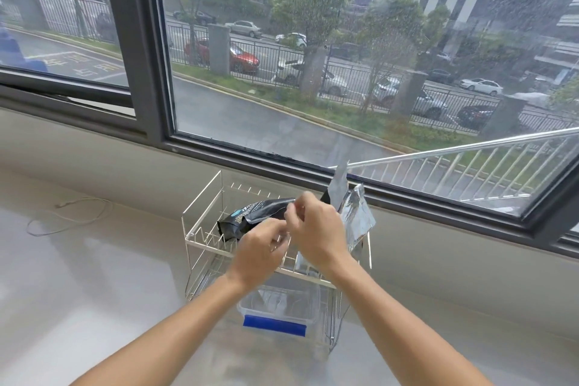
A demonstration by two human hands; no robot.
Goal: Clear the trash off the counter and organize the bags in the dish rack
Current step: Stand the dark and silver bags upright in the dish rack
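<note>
I see both my hands over the upper tier of the dish rack (pixel 200 230), which stands on the counter (pixel 94 276) near the window; the black bag (pixel 250 218) lies across the rack's wires; my left hand (pixel 260 255) has curled fingers at its near edge, my right hand (pixel 316 233) seems to pinch something small, what exactly I cannot tell; behind it stands the silver foil bag (pixel 355 215); both bags look light, crinkly and slippery, so I judge holding by the sealed edge is best.
</note>
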